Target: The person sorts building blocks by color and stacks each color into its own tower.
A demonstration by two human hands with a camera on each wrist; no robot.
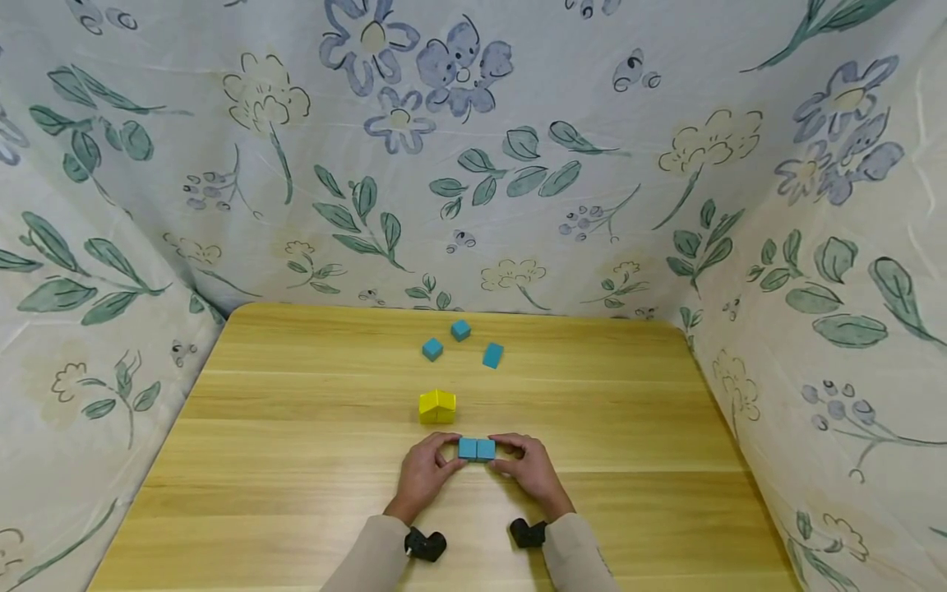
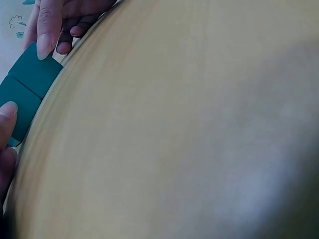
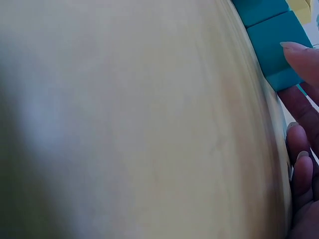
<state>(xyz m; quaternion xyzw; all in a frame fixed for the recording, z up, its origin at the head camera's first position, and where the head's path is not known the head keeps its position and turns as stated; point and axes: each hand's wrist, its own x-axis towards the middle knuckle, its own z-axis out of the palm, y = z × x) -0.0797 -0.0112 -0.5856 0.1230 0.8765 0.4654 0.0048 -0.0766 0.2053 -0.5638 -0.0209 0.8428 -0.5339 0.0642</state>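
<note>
Two blue blocks stand side by side and touching on the table in the head view, a left block (image 1: 468,449) and a right block (image 1: 485,450). My left hand (image 1: 425,475) pinches the left block at its outer end between thumb and fingers. From the other side my right hand (image 1: 534,474) pinches the right block (image 3: 279,47) the same way. A thin seam between the blocks shows in both wrist views. Just beyond them sits a yellow block shape (image 1: 437,407) with a peaked top and a line down its middle; neither hand touches it.
Farther back on the wooden table (image 1: 296,460) lie two blue cubes, a left cube (image 1: 432,349) and a rear cube (image 1: 460,330), plus a flat-looking blue piece (image 1: 492,355). Flower-patterned cloth (image 1: 473,205) hangs behind the table and along both sides.
</note>
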